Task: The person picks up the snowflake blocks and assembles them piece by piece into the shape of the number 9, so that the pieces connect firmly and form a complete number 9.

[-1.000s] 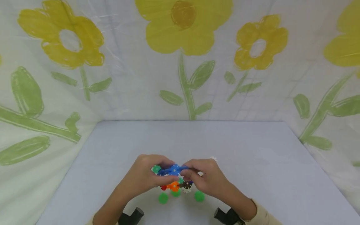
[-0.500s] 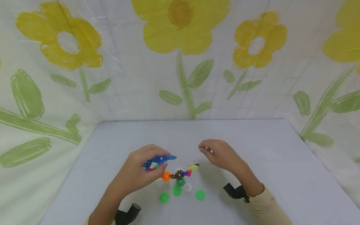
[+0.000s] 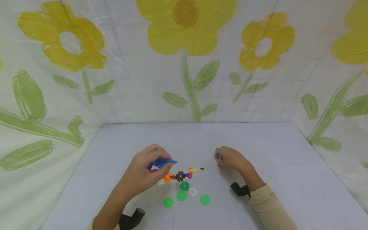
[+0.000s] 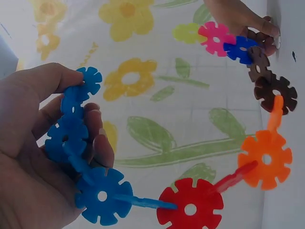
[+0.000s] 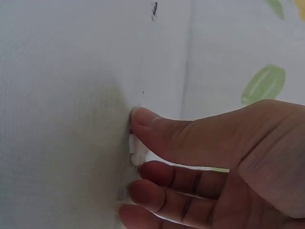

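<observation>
My left hand (image 3: 143, 171) holds the blue end of a chain of interlocking notched plastic discs. In the left wrist view the blue discs (image 4: 104, 194) curve through the palm, thumb on the end one. From there the chain runs through a red disc (image 4: 190, 202), an orange disc (image 4: 267, 160), brown discs (image 4: 275, 90), a dark blue disc (image 4: 238, 50), a pink disc (image 4: 217, 39) and a yellow disc (image 4: 186, 33). Farther right, my right hand (image 3: 231, 158) is down at the tabletop, pinching a white disc (image 5: 137, 150) between thumb and fingers; most of that disc is hidden.
Loose discs lie on the white table (image 3: 258, 137) near me: light green ones (image 3: 168, 202) (image 3: 205, 199) (image 3: 181, 195), a dark green disc (image 3: 185, 186) and a white disc (image 3: 192, 192). A flower-printed curtain (image 3: 138, 89) stands behind the table.
Both hands were together at the blue discs. They have parted: the left went left and away from me with the chain, the right moved right, then down onto the white disc.
</observation>
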A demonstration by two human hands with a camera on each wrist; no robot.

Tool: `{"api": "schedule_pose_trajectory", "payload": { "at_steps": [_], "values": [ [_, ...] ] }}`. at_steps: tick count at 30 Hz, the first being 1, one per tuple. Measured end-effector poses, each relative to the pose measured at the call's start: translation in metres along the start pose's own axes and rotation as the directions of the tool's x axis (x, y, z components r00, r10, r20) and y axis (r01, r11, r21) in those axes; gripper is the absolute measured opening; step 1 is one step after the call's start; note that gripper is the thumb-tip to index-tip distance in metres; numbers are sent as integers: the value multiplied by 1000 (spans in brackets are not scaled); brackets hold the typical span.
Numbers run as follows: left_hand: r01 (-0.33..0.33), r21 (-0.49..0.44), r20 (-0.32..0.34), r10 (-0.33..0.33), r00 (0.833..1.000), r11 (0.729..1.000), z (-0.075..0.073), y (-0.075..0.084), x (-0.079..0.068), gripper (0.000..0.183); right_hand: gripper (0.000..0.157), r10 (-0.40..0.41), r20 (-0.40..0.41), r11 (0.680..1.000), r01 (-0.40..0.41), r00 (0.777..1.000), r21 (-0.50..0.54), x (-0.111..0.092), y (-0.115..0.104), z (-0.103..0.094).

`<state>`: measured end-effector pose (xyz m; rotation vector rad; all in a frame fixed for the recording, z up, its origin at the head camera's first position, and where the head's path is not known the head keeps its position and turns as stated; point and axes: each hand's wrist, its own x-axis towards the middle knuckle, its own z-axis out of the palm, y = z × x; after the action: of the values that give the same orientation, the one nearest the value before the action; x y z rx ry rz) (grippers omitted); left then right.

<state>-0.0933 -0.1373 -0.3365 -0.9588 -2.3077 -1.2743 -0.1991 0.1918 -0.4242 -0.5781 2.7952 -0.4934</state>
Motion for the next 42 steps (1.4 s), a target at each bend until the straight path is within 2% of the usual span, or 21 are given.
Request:
{"api": "schedule_pose_trajectory", "payload": {
  "at_steps": [10, 12, 14, 16, 18, 20, 23, 26, 28, 32, 37, 42],
  "values": [
    [13, -2, -17, -13, 1000, 1000, 1, -1, -1, 18, 14, 30, 28, 993, -33, 999, 117, -1, 0, -1],
    [11, -5, -20, -11, 1000, 1000, 2, -1, -1, 16, 15, 5, 22, 983, -9, 1000, 185, -1, -2, -2],
    [12, -8, -19, -13, 1000, 1000, 3, -2, -1, 15, 19, -64, 3, 957, 61, 998, 284, -1, -5, -3],
    [19, -24, -10, -20, 1000, 1000, 5, -3, -2, 14, 22, -159, -33, 892, 158, 987, 424, -4, -13, -7],
    [25, -41, 2, -25, 1000, 999, 7, -3, -2, 12, 22, -249, -84, 779, 251, 965, 574, -9, -25, -12],
    [28, -61, 15, -27, 1000, 998, 10, -2, -2, 11, 18, -314, -143, 650, 323, 938, 687, -17, -40, -16],
    [14, -78, 26, -12, 1000, 997, 14, -1, -2, 11, 13, -386, -202, 487, 385, 900, 784, -30, -61, -21],
    [-10, -91, 31, 13, 999, 996, 19, 1, -3, 12, 13, -467, -215, 374, 412, 858, 831, -40, -77, -21],
    [-23, -98, 36, 27, 999, 995, 22, 2, -4, 11, 14, -516, -222, 312, 423, 827, 851, -45, -84, -20],
    [-52, -116, 35, 56, 998, 992, 25, 4, -4, 9, 14, -569, -233, 241, 431, 789, 870, -50, -91, -19],
    [-71, -110, 17, 73, 997, 991, 26, 8, -4, 7, 12, -593, -232, 229, 437, 771, 870, -54, -93, -20],
    [-91, -114, 6, 92, 996, 989, 27, 11, -3, 6, 11, -594, -224, 229, 430, 772, 873, -57, -95, -22]
  ]
}}
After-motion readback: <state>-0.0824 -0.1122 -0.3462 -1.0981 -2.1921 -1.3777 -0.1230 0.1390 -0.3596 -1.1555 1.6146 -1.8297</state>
